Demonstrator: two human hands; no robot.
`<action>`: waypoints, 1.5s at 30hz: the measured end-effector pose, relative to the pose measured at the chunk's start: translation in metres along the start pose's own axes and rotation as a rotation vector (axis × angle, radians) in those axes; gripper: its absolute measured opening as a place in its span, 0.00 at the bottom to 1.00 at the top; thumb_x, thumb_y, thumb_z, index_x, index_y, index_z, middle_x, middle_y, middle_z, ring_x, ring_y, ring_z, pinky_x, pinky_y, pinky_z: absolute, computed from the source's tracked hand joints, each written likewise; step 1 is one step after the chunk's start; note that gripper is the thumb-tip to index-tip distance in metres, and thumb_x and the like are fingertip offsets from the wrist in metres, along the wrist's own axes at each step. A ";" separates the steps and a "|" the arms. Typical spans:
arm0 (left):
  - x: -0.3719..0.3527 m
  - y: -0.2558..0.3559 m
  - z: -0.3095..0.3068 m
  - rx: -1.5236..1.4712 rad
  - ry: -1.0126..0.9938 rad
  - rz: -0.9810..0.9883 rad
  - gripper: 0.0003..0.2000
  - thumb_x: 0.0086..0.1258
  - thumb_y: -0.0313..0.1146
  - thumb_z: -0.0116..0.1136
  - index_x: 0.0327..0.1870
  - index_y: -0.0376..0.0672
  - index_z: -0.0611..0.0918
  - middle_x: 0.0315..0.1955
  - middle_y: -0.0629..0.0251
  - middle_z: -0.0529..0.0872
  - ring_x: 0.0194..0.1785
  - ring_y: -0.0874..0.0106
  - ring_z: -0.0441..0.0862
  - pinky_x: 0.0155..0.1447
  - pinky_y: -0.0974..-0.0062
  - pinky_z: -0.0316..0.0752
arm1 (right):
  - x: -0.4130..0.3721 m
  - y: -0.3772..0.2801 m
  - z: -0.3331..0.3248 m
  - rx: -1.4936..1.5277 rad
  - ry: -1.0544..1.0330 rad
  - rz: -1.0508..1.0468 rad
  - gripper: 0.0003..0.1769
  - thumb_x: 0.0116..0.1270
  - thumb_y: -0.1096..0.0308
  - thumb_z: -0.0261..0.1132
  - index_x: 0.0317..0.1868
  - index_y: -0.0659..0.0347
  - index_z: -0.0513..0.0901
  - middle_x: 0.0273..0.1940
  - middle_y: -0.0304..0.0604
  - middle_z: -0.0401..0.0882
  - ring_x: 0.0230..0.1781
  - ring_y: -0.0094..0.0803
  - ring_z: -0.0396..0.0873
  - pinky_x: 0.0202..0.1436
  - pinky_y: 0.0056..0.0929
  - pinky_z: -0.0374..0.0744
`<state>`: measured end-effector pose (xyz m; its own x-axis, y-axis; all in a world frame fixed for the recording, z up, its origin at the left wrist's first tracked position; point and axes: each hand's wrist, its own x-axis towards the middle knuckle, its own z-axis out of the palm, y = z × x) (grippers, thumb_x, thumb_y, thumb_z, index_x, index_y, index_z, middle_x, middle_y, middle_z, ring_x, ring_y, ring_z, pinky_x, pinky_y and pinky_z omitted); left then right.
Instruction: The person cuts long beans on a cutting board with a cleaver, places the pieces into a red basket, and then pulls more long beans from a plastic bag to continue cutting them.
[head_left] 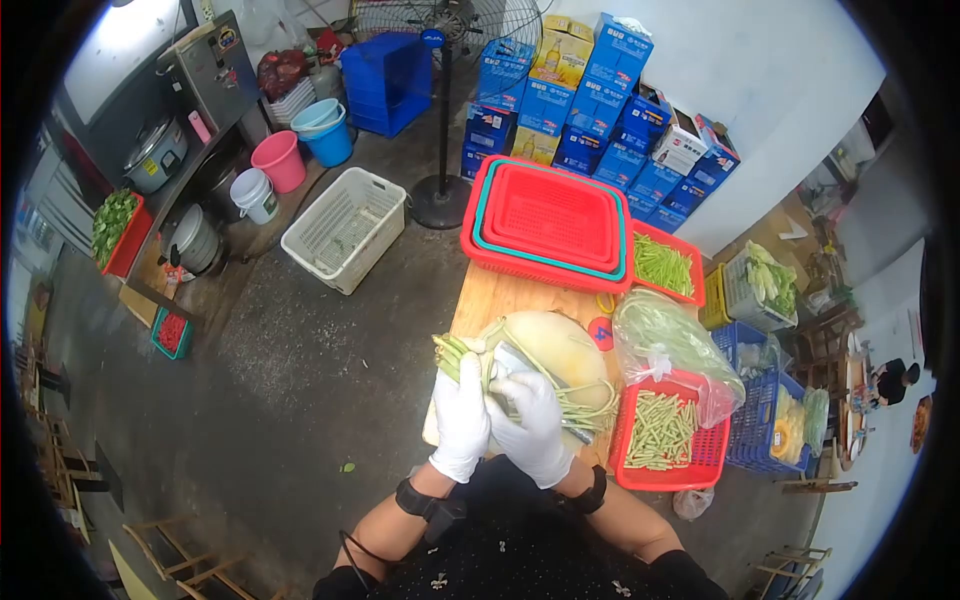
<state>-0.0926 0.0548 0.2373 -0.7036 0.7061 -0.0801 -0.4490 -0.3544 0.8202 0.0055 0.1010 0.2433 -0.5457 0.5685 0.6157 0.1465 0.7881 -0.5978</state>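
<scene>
My left hand, in a white glove, is closed around a bundle of long green beans whose ends stick up past the fingers. Beside it, my right hand, also gloved, has its fingers curled and pinched at the beans, close to the left hand. More long beans trail to the right over a round pale cutting board. A flat silvery thing, partly hidden by my right hand, lies on the board; it looks like a knife blade.
Right of the board stands a red basket of cut beans, with a plastic bag of greens behind it. Nested red and green baskets sit at the table's back. A white crate and a fan stand are on the floor.
</scene>
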 end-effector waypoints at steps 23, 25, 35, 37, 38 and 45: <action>0.005 0.021 -0.016 -0.224 -0.351 -0.193 0.13 0.90 0.39 0.46 0.64 0.40 0.73 0.61 0.51 0.84 0.67 0.61 0.82 0.71 0.63 0.78 | 0.040 -0.009 -0.022 -0.028 -0.071 0.026 0.08 0.62 0.76 0.77 0.41 0.63 0.88 0.40 0.47 0.87 0.39 0.44 0.88 0.44 0.36 0.86; 0.007 0.017 -0.018 -0.166 -0.389 -0.160 0.13 0.90 0.39 0.46 0.65 0.41 0.72 0.62 0.51 0.83 0.69 0.61 0.80 0.72 0.63 0.77 | 0.038 -0.008 -0.020 -0.138 -0.067 -0.052 0.06 0.63 0.71 0.75 0.41 0.58 0.88 0.41 0.42 0.87 0.39 0.43 0.86 0.42 0.36 0.84; 0.006 0.020 -0.034 -0.114 -0.119 -0.104 0.11 0.90 0.45 0.48 0.58 0.49 0.73 0.38 0.72 0.77 0.45 0.70 0.80 0.60 0.62 0.78 | 0.009 0.027 -0.042 -0.111 -0.285 -0.192 0.11 0.67 0.70 0.69 0.49 0.61 0.90 0.51 0.44 0.87 0.51 0.41 0.87 0.51 0.37 0.86; 0.009 0.027 -0.052 -0.046 0.028 -0.073 0.09 0.91 0.44 0.47 0.58 0.51 0.73 0.32 0.77 0.66 0.35 0.78 0.67 0.47 0.70 0.74 | -0.027 0.073 -0.049 -0.097 -0.169 0.118 0.12 0.70 0.70 0.68 0.51 0.63 0.90 0.48 0.48 0.89 0.48 0.45 0.88 0.53 0.41 0.85; 0.011 0.027 -0.071 -0.132 -0.051 -0.091 0.08 0.91 0.43 0.47 0.57 0.53 0.73 0.32 0.79 0.64 0.32 0.82 0.61 0.39 0.77 0.66 | -0.041 0.096 -0.051 -0.036 -0.115 0.368 0.12 0.70 0.69 0.68 0.51 0.63 0.89 0.47 0.50 0.89 0.48 0.47 0.88 0.54 0.43 0.85; -0.006 0.018 -0.090 -0.023 0.064 -0.184 0.08 0.91 0.43 0.48 0.57 0.52 0.74 0.29 0.79 0.63 0.27 0.83 0.56 0.33 0.80 0.59 | -0.101 0.178 -0.004 -0.279 -0.545 0.598 0.13 0.71 0.62 0.66 0.46 0.64 0.88 0.45 0.55 0.89 0.46 0.52 0.87 0.51 0.49 0.84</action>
<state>-0.1461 -0.0107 0.2015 -0.6418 0.7200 -0.2639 -0.5851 -0.2374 0.7754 0.0898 0.1854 0.0768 -0.6219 0.7707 -0.1387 0.6951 0.4617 -0.5510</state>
